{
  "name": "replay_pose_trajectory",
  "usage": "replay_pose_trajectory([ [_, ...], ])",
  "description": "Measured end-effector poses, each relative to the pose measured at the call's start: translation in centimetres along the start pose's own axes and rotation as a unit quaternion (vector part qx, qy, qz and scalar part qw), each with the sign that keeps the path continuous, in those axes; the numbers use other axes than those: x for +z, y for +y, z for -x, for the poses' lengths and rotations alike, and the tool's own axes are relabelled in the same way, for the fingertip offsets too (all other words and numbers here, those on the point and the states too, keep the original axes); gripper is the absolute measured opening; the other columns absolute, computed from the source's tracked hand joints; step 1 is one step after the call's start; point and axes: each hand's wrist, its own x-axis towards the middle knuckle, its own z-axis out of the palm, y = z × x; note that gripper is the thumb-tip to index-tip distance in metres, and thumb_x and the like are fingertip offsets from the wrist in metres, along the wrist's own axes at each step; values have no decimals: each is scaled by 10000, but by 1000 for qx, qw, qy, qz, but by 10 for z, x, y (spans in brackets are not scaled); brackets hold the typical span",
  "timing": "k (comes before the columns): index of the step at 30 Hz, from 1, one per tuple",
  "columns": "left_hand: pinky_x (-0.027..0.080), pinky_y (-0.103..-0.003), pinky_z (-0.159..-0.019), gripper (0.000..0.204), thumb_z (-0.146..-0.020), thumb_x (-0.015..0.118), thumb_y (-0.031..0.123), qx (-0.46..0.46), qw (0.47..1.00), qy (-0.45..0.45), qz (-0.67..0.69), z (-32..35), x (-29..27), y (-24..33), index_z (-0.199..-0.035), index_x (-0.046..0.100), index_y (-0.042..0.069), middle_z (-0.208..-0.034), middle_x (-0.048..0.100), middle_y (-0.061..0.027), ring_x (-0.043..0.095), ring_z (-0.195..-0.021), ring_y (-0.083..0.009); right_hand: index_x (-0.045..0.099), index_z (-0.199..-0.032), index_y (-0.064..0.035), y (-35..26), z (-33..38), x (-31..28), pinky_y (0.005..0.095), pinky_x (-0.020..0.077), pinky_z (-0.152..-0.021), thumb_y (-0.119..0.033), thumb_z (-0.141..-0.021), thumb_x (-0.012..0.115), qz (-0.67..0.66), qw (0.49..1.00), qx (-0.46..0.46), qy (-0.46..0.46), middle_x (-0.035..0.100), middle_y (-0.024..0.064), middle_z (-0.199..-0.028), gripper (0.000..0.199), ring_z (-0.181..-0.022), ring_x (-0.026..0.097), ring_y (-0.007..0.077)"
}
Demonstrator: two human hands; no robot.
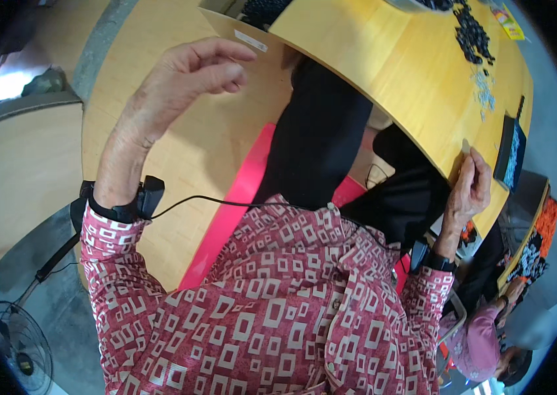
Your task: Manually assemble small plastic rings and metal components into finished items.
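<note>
My left hand (203, 69) is raised at the upper left, beside a cardboard box (252, 41) at the table's corner. Its index finger stands a little apart from the thumb, the other fingers are curled, and nothing shows between them. Over at the right, my right hand (473, 186) rests at the near edge of the yellow wooden table (384, 49), with thumb and fingers pressed together. A small pale spot shows at its fingertips; I cannot make out what it is. Beyond that hand lie small grey pieces (482, 89) and a pile of black pieces (473, 33).
A dark tray of light-blue pieces (513, 158) stands beside my right hand. Dark pieces fill the cardboard box. A person in pink (479, 342) works at another table with orange and grey pieces (545, 224). A fan (22, 349) stands at lower left, and a cable (206, 197) crosses my lap.
</note>
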Motion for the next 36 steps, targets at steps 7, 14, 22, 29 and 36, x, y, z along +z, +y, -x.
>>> replay_pose_trajectory([
  [7, 494, -240, -882, 308, -971, 636, 219, -97, 994, 35, -22, -8, -11, -38, -1235, 644, 60, -958, 691, -21, 630, -903, -91, 696, -1051, 29, 7, -3, 5, 232, 483, -752, -21, -931, 631, -27, 999, 29, 7, 663, 54, -920, 145, -825, 598, 106],
  [14, 510, -242, -863, 309, -967, 639, 233, -118, 991, 59, 8, -13, -27, -67, -1230, 649, 70, -961, 704, -20, 643, -878, -88, 701, -1035, 29, 5, -4, 8, 283, 504, -803, -9, -915, 628, -18, 1000, -9, 14, 681, 95, -924, 146, -857, 633, 167],
  [22, 511, -219, -851, 302, -963, 646, 235, -144, 985, 97, 18, -8, -36, -87, -1219, 649, 74, -982, 705, -18, 652, -907, -85, 699, -1040, 23, 4, -3, 7, 289, 507, -825, -7, -915, 626, -7, 1000, -17, 18, 689, 107, -943, 147, -878, 641, 173],
  [29, 507, -212, -848, 315, -970, 639, 248, -182, 975, 128, 14, -10, -72, -103, -1237, 637, 81, -988, 699, -11, 645, -905, -65, 686, -1047, 30, 3, 1, 4, 279, 500, -805, -9, -924, 615, -7, 1000, -28, 2, 679, 104, -942, 147, -865, 628, 168],
  [36, 511, -225, -762, 315, -920, 666, 230, -68, 970, 232, -40, -16, -139, -107, -1198, 666, 83, -942, 694, 3, 641, -845, -86, 671, -1091, 47, 47, 38, -8, 280, 490, -842, -4, -943, 600, 7, 998, -65, 0, 672, 108, -1007, 171, -912, 612, 170],
])
